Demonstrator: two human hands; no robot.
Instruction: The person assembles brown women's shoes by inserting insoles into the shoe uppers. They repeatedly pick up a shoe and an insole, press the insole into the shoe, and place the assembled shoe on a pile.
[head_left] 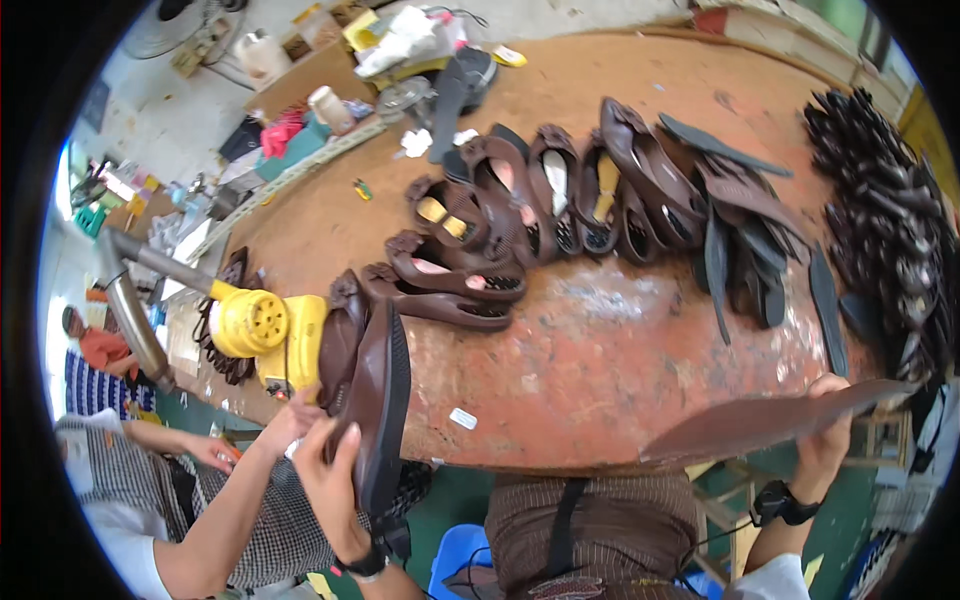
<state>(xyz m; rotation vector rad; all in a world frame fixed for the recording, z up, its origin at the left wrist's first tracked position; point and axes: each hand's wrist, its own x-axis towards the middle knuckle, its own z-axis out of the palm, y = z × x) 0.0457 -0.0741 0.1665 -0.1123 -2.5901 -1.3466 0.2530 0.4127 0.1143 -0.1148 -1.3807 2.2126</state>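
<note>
A brown shoe with a dark ridged sole [385, 400] stands on its side at the table's near left, its lower end past the edge. My left hand [335, 480] is closed against its left side, thumb up; the shoe partly hides the grip. Over the near right table edge, my right hand [826, 430] holds a long, thin brown flat piece [740, 425], fingertips over its upper rim. A co-worker's hand [293, 425] is beside my left fingers, near a yellow machine head [265, 330] on a metal arm. Another brown shoe [343, 330] sits against that head.
Brown slip-on shoes [455, 265] stand in a curved row across the reddish table [560, 400]. Loose dark soles [770, 250] lie at their right, with a heap of shiny dark shoes [880, 220] beyond. A cluttered box [300, 85] stands far left; a blue bin [462, 555] is below.
</note>
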